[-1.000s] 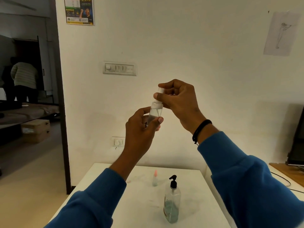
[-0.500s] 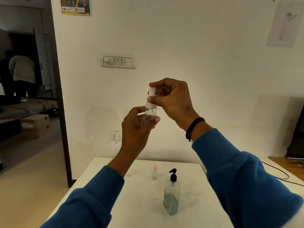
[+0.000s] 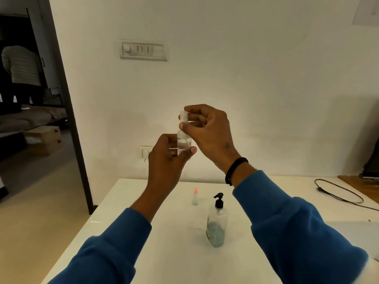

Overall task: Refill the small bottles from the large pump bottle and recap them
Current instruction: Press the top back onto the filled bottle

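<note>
The left hand [image 3: 168, 158] grips a small clear bottle [image 3: 184, 144] by its lower body, held up in front of the wall. The right hand [image 3: 207, 128] pinches the white cap [image 3: 184, 116] at its top, probably turning it, though whether on or off cannot be told. Below, on the white table [image 3: 127, 218], the pump bottle [image 3: 217, 222] stands near, about a third full. A second small bottle with a pink tip [image 3: 195, 196] stands just beyond it to the left, capped; its fill cannot be judged.
</note>
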A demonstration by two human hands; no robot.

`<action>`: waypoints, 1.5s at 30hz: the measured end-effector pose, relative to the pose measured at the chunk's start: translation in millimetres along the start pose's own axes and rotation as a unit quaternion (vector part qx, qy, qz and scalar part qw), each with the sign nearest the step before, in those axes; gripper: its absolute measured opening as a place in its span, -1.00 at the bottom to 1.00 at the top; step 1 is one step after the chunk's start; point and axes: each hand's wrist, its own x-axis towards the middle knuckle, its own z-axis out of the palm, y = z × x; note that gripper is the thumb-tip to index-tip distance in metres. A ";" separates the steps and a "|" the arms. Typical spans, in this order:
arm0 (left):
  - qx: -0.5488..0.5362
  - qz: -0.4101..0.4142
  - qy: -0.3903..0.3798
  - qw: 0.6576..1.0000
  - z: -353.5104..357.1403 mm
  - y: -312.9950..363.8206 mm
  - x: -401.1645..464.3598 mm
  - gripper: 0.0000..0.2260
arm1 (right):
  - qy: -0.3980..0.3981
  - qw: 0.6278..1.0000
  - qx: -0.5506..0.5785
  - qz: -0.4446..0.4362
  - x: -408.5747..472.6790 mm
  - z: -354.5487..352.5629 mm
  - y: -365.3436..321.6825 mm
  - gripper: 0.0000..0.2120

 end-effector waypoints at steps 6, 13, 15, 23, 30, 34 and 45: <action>0.057 -0.006 -0.012 0.998 3.3 -55.0 -17.8 -0.74 | -0.010 0.999 -0.010 0.043 -24.5 26.4 60.2 -0.69; 0.064 -0.061 -0.020 0.996 24.9 -156.2 -30.1 -0.76 | -0.030 0.992 -0.015 0.121 -56.3 74.0 162.8 -0.83; 0.066 -0.093 -0.027 0.993 32.8 -192.8 -33.5 -0.78 | -0.030 0.988 -0.017 0.151 -67.9 89.8 197.2 -0.84; 0.067 -0.203 -0.034 0.976 68.8 -325.9 -48.5 -0.74 | -0.040 0.960 -0.011 0.279 -108.5 150.8 328.0 -0.66; 0.012 -0.262 0.007 0.965 103.4 -398.0 -40.8 -0.84 | -0.009 0.938 -0.025 0.346 -106.6 184.5 403.6 -0.71; 0.023 -0.259 0.012 0.966 120.8 -437.0 -28.2 -0.82 | 0.018 0.931 -0.032 0.363 -97.1 196.6 432.7 -0.71; 0.101 -0.216 -0.036 0.970 140.8 -501.7 -4.2 -0.88 | 0.053 0.917 -0.023 0.394 -81.5 219.4 476.6 -0.68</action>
